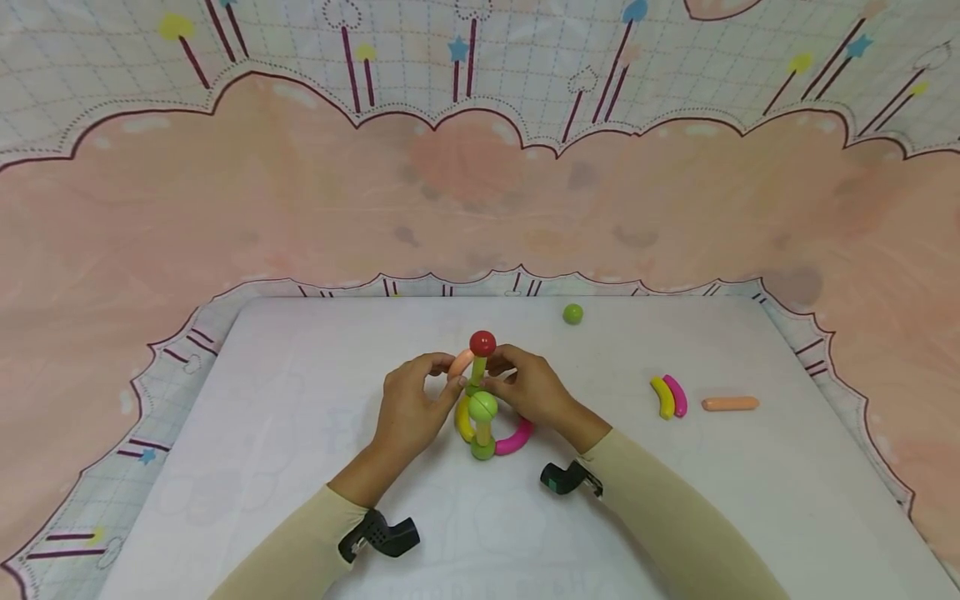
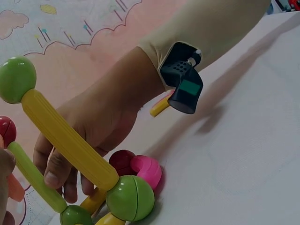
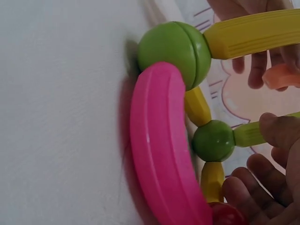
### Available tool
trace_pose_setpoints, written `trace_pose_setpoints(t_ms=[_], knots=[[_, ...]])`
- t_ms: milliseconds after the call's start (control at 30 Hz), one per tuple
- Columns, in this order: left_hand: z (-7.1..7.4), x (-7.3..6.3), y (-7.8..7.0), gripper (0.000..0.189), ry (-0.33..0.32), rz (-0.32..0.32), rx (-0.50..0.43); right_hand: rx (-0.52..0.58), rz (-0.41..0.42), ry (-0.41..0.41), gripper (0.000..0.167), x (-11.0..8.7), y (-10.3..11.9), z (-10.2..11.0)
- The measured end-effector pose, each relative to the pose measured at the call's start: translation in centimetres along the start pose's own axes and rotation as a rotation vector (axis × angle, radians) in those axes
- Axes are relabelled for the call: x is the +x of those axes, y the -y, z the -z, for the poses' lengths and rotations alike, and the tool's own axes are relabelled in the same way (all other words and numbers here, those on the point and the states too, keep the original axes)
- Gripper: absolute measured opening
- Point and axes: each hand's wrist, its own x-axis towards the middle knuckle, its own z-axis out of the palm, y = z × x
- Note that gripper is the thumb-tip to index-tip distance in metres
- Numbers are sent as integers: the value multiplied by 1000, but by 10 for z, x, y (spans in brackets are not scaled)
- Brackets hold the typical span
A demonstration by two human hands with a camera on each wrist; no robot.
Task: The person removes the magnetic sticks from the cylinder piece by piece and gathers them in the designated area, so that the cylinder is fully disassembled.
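A toy frame of balls and sticks stands mid-table. It has a red ball (image 1: 482,343) atop a light green stick (image 2: 36,176), and a green ball (image 1: 482,407) atop a yellow stick (image 2: 70,140). At its base are a pink curved stick (image 3: 157,140), a yellow curved stick (image 1: 463,419) and more green balls (image 3: 213,140). My left hand (image 1: 415,402) pinches an orange curved stick (image 1: 461,363) beside the red ball. On the other side, my right hand (image 1: 534,388) holds the light green stick between thumb and fingers. A dark red ball (image 2: 123,161) sits low under that hand.
At the back of the white table (image 1: 300,375) lies a loose green ball (image 1: 573,314). To the right are a short yellow curved stick (image 1: 663,397), a pink curved one (image 1: 676,396) and a straight orange stick (image 1: 731,404). A patterned cloth (image 1: 337,217) hangs behind.
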Motion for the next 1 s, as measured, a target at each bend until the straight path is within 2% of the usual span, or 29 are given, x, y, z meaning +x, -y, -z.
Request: trace_pose_setpoints(t_ms=[300,767,1000], knots=[[0,1,0,26,-7,-16,4,63,15,2,30,3,-5,-4],[2,1,-1,28,-2,-3,28,28,6,32,36,4,-1,-4],[3,2,-1,26,-15,-19,9,18,33,47,29,6,-3,-2]])
